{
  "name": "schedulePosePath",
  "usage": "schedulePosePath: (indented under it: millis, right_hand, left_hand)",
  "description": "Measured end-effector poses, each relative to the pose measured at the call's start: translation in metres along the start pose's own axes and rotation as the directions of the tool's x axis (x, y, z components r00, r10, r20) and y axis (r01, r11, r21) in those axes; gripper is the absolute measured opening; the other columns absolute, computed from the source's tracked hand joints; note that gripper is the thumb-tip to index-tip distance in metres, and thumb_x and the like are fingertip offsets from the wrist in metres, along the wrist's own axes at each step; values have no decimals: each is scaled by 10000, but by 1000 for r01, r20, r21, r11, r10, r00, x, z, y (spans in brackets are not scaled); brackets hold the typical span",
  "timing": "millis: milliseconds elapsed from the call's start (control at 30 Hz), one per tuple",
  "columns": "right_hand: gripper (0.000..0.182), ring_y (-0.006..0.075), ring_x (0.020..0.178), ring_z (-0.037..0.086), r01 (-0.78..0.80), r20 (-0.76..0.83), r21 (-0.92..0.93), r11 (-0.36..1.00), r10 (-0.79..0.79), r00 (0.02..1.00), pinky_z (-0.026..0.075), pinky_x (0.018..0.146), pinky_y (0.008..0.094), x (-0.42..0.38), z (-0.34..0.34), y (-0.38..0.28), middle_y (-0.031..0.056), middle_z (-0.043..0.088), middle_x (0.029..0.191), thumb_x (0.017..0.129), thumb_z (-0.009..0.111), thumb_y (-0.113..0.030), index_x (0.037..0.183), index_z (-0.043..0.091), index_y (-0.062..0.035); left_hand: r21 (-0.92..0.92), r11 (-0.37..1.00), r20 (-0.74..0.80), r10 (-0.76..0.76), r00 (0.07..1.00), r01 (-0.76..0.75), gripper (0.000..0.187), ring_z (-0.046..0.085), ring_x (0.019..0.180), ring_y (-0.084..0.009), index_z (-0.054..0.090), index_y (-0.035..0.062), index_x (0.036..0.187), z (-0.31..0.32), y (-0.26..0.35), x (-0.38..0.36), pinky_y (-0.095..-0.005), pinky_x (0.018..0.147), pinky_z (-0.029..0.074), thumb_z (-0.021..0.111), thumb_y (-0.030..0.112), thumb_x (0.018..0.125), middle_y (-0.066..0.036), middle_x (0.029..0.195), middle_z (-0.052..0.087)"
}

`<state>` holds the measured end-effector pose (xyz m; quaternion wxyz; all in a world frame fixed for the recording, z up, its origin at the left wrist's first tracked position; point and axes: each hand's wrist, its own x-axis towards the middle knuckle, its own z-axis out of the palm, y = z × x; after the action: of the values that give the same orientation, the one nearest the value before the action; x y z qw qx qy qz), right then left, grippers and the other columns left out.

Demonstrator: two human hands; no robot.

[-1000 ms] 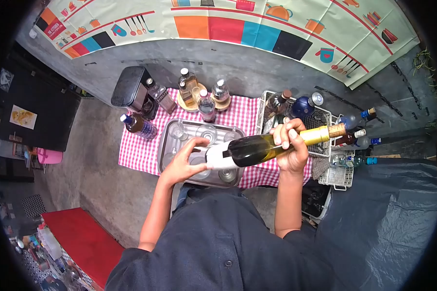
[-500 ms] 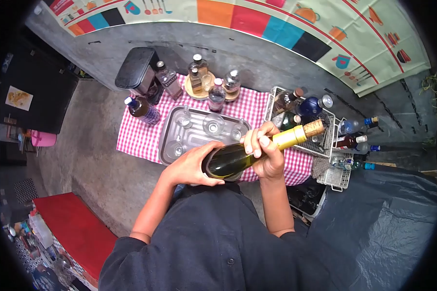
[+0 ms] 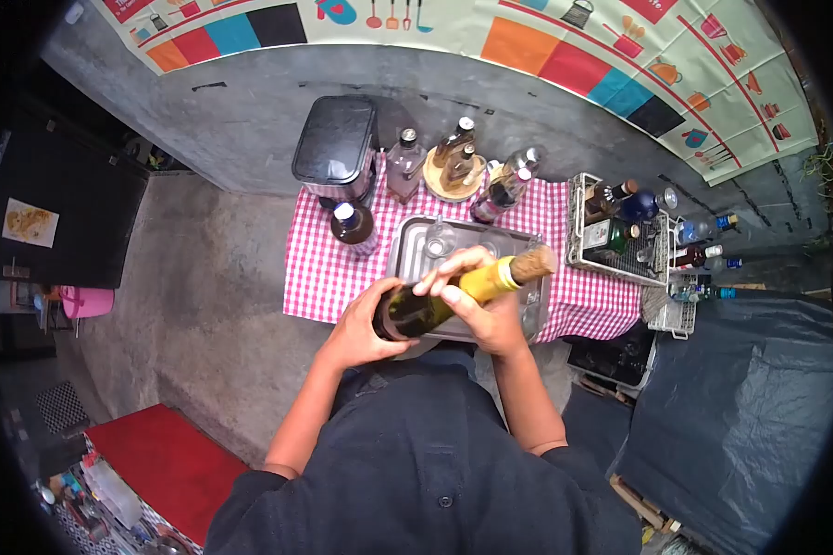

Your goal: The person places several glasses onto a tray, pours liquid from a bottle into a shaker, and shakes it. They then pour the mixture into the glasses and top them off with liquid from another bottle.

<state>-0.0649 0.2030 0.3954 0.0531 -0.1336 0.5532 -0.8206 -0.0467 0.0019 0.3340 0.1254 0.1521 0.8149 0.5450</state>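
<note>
A dark green wine bottle [image 3: 407, 313] with a yellow neck wrap lies slantwise in both hands over the tray's front. Its cork [image 3: 533, 265] sits in the mouth, pointing right and toward the camera. Around the base end, my left hand [image 3: 356, 326] is closed on the glass. My right hand [image 3: 486, 314] grips the bottle near the shoulder and neck, fingers over the top. Beneath and behind the bottle is a metal tray [image 3: 404, 240] holding several clear glasses, among them a stemmed glass [image 3: 440, 239]; my hands hide part of it.
A pink checked cloth [image 3: 329, 282] covers the table. Liquor bottles [image 3: 405, 165] stand at the back near a black-lidded bin [image 3: 335, 143]. To the right, a white wire basket [image 3: 620, 265] holds bottles, with more bottles beyond it. A red-topped surface [image 3: 171, 472] is at lower left.
The view has swung left, so the table and its bottles appear farther right. The wine bottle looks shorter, its corked end tipped more toward the camera. Both hands still hold it.
</note>
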Motion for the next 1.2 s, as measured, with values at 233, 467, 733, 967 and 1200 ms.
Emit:
schedulePosePath:
  millis: [233,467,733,967,1200]
  right_hand:
    - [134,137,932,582,-47,47,-271,961,62,997,471,856,307,8,67,79,79,612,940,863,647,16,948,551,-22]
    - [103,118,837,567,-89,-12,-347,934,90,996,473,785,289,14,78,145,34,590,859,869,675,-38,902,577,-32]
    - [119,119,842,589,-146,-86,-429,891,121,989,485,780,289,14,79,171,41,629,875,859,688,-39,936,597,-30]
    - [166,167,855,639,-97,-128,-501,860,37,991,511,787,310,8,85,188,69,666,888,861,690,-91,992,612,-23]
    - [377,208,994,637,-72,-59,-546,835,48,997,497,879,340,14,81,172,106,626,1038,805,733,-116,1126,568,-6]
  left_hand:
    - [50,998,-54,-22,998,25,820,539,1173,-345,431,44,1302,-31,-83,-14,-429,988,441,840,115,595,-155,1238,554]
    - [81,996,-19,35,999,-33,748,539,1176,-349,458,60,1302,-37,-130,-7,-426,972,454,810,105,643,-149,1228,561]
    - [78,994,76,-86,993,80,742,546,1196,-340,462,77,1326,-38,-155,-5,-409,964,475,805,138,671,-134,1284,563]
    - [25,995,150,-102,983,100,685,563,1174,-321,493,78,1295,-42,-165,-3,-406,969,474,776,103,672,-128,1247,586]
    - [-60,997,118,52,992,-45,643,563,1183,-306,500,37,1278,-46,-157,3,-395,986,462,761,103,694,-151,1261,566]
